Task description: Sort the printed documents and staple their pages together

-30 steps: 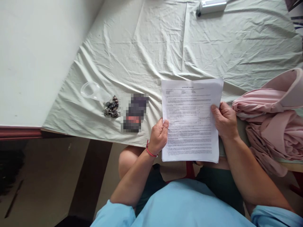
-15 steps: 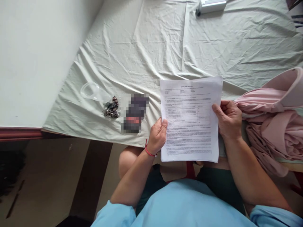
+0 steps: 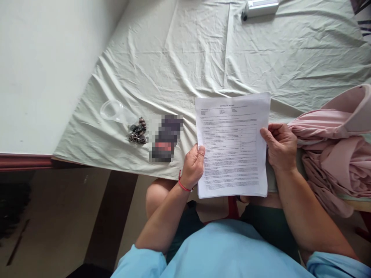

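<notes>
A stack of white printed sheets (image 3: 230,154), headed "Overleaf Notes", is held up in front of me at the table's near edge. My left hand (image 3: 193,166) is closed on the stack's left edge, thumb on the front; a red string bracelet circles that wrist. My right hand (image 3: 280,146) pinches the right edge between thumb and fingers, a little higher up. The fingers behind the paper are hidden. The top page carries small dense text and a boxed table at middle right.
Left of the paper lie a blurred-out dark item (image 3: 165,138), a bunch of keys (image 3: 138,133) and a clear plastic cup-like piece (image 3: 112,111). Pink fabric with a visor-like brim (image 3: 342,127) lies at the right. A silver-grey box (image 3: 261,8) sits at the far edge of the pale tablecloth (image 3: 185,58).
The top of the stack has shifted slightly left and its sheet tilts a little differently. Both hands keep their hold in nearly the same places.
</notes>
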